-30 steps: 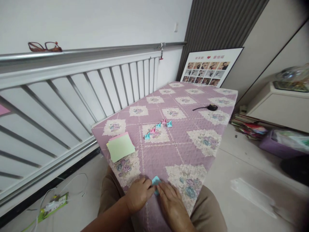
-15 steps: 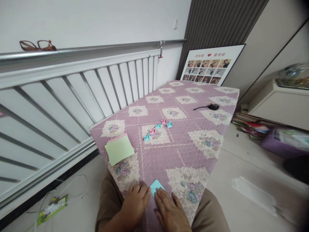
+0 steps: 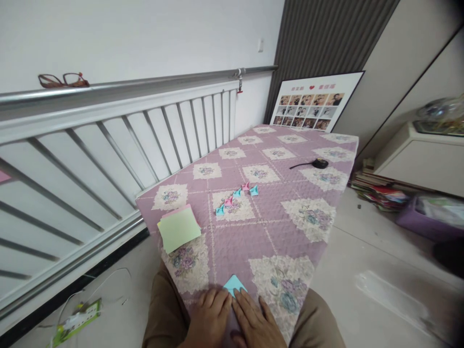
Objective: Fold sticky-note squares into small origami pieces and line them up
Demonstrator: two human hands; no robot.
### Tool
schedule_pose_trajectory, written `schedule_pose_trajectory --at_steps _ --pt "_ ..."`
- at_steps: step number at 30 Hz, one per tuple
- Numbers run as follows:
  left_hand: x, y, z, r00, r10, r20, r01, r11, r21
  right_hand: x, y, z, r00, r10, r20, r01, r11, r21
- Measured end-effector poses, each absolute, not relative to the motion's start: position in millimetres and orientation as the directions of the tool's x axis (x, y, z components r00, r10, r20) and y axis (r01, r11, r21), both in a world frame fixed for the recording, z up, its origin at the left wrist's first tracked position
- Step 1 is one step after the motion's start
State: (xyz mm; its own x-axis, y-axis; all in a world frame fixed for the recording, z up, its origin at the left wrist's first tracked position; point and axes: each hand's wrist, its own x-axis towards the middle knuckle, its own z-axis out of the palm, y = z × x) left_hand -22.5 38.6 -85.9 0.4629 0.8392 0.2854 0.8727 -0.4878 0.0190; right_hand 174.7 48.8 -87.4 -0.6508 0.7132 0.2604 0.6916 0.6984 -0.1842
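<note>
A small folded piece of light-blue paper (image 3: 234, 281) lies on the near end of the cloth-covered table, its pointed corner facing away from me. My right hand (image 3: 255, 321) is flat on the paper's near right part, fingers stretched forward and covering it. Beside it, my left hand (image 3: 211, 315) rests with its fingertips at the paper's left near edge. Both hands are open, palms down, and hide the paper's near side. Farther up stand several small folded paper pieces, such as a blue one (image 3: 220, 210) and a pink one (image 3: 228, 201).
A stack of square paper sheets (image 3: 180, 229), pale green on top, lies at the table's left edge. A black tape measure (image 3: 320, 163) with a strap sits farther right. A white radiator (image 3: 152, 130) borders the left side. A power strip (image 3: 78, 320) is on the floor.
My left hand has shifted slightly right, closer to my right hand. Both hands stay down at the blue paper. The view has tilted slightly, so the scene sits lower.
</note>
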Motion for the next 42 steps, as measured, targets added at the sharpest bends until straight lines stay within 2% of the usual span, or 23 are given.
schedule_pose_trajectory --at_steps 3,8,11,14,18,20,23,29,36,42 --pt "-26 36 -89 0.460 0.804 0.377 0.869 -0.495 -0.005 180 48 -88 -0.665 0.715 0.217 0.682 0.699 -0.214" --pt "-25 37 -82 0.453 0.820 0.349 0.873 -0.488 0.012 176 53 -73 -0.606 0.771 0.194 0.707 0.635 -0.312" --pt "-21 37 -77 0.436 0.858 0.271 0.886 -0.462 0.038 168 64 -59 -0.460 0.861 0.218 0.737 0.507 -0.447" --pt "-14 38 -67 0.363 0.918 0.160 0.915 -0.384 0.126 160 79 -46 -0.301 0.934 0.194 0.746 0.357 -0.563" --pt "-2 53 -45 0.230 0.973 -0.029 0.924 -0.209 0.320 154 93 -31 -0.248 0.969 0.005 0.823 0.213 -0.526" --pt "1 63 -34 0.172 0.979 -0.109 0.921 -0.120 0.372 152 97 -26 -0.242 0.969 -0.047 0.841 0.185 -0.509" --pt "1 75 -23 0.086 0.982 -0.171 0.908 -0.007 0.420 152 101 -22 -0.243 0.967 -0.078 0.843 0.171 -0.510" --pt "-3 85 -16 0.119 0.956 -0.270 0.882 0.023 0.472 152 102 -21 -0.245 0.965 -0.092 0.821 0.156 -0.550" --pt "-6 87 -15 0.156 0.961 -0.229 0.856 -0.016 0.517 153 96 -23 -0.260 0.964 -0.053 0.786 0.179 -0.592" --pt "-10 82 -16 0.196 0.963 -0.183 0.834 -0.065 0.548 159 100 -19 -0.407 0.913 0.005 0.703 0.316 -0.637"
